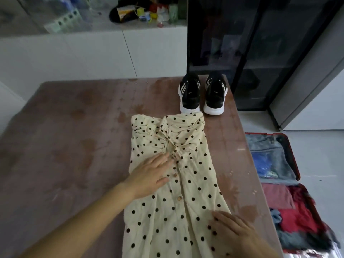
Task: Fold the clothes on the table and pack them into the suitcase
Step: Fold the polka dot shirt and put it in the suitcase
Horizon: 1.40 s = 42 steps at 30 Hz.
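A cream dress with black polka dots (193, 175) lies lengthwise on the brown table (78, 131), its sleeves folded in over the chest and a row of buttons down the middle. My left hand (150, 175) presses flat on the dress near its waist, fingers straight. My right hand (236, 231) rests flat on the lower right edge of the skirt. On the floor to the right of the table lies the open red suitcase (296, 164), holding red, grey and blue clothes.
A pair of black sneakers with white soles (202, 94) stands at the table's far right corner, just beyond the dress. A dark glass cabinet (260, 43) rises behind them. A white counter (93, 53) with clutter runs along the back.
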Motion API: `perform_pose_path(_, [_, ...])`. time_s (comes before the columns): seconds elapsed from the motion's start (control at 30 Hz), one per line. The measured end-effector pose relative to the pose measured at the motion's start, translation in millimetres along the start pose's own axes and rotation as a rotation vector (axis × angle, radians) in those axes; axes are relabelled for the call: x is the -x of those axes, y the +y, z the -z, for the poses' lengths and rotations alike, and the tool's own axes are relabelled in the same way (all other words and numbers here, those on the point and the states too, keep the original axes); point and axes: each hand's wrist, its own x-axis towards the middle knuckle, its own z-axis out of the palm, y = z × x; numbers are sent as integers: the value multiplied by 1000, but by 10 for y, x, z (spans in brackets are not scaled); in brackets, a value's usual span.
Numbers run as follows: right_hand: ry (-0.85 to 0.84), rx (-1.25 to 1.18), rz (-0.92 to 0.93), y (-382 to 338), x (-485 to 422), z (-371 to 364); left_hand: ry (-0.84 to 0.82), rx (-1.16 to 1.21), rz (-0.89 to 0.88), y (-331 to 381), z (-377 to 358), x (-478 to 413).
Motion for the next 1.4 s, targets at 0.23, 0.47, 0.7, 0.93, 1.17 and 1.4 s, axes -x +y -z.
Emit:
perform_pose_path(0.23, [-272, 94, 223, 25, 38, 237, -67, -32, -83, 136, -709, 1449])
perform_pose_path(0.47, [-304, 149, 178, 96, -119, 334, -139, -61, -11, 300, -982, 1844])
perform_pose_path(0.7, [-85, -28, 138, -76, -186, 370, 144, 177, 18, 257, -1013, 1730])
perform_pose_path(0.93, [-159, -4, 191, -170, 1, 330, -4, 18, 43, 436, -940, 1817])
perform_pose_path(1.17, [-757, -239, 24, -222, 71, 520, -506, 435, 123, 737, -669, 1799])
perform_pose_path(1.4, [-404, -586, -233, -70, -404, 945, -312, 860, 373, 145, 0, 1109])
